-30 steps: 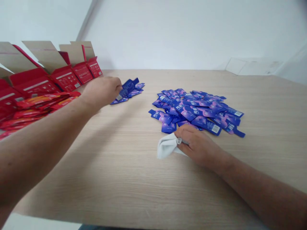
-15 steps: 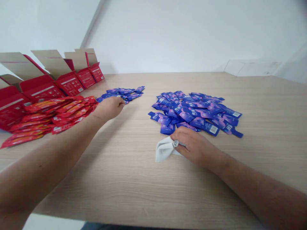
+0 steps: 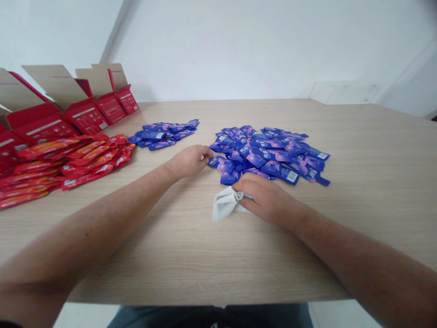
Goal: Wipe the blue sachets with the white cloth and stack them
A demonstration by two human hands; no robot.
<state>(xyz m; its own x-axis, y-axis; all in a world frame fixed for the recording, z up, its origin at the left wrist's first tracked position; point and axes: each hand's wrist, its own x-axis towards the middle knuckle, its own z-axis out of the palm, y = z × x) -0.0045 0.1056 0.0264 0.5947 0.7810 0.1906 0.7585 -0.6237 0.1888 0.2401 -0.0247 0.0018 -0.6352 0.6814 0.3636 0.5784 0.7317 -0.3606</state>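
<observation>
My left hand (image 3: 190, 160) rests on the wooden table (image 3: 191, 255) with its fingers curled, and the fingertips touch a blue sachet (image 3: 218, 163) at the left edge of the big blue sachet pile (image 3: 273, 152). I cannot see whether the fingers pinch that sachet. My right hand (image 3: 266, 198) is closed on a white cloth (image 3: 225, 203), just in front of the same pile. A smaller row of blue sachets (image 3: 163, 133) lies farther left, clear of both hands.
Red sachets (image 3: 68, 159) are spread along the table's left side. Behind them stand several open red cardboard boxes (image 3: 85, 114) with raised flaps. A white wall runs behind the table.
My left hand let go of a blue sachet at the small row, drew back, then moved right to the big pile's left edge. My right hand kept hold of the cloth.
</observation>
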